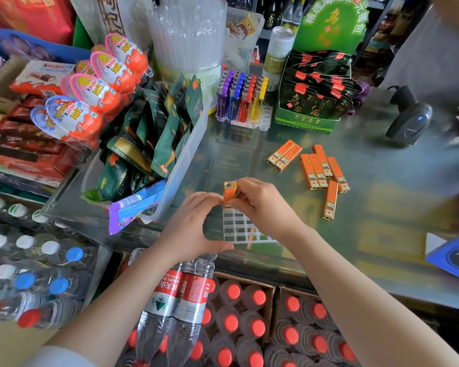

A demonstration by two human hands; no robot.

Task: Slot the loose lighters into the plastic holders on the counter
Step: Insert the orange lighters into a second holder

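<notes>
While my right hand [260,205] pinches the orange lighter [229,195] upright, I steady the clear holder [245,229] below with my left hand [194,223] and press straight down.

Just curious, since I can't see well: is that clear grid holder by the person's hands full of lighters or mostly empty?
Mostly empty. The clear grid holder shows bare cells; only one orange lighter stands at its far edge, held upright.

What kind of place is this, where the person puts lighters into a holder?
Most likely the counter of a small shop or kiosk. Chocolate eggs stand on display at the left, a barcode scanner lies on the glass counter, and boxes of bottled water sit below it.
</notes>
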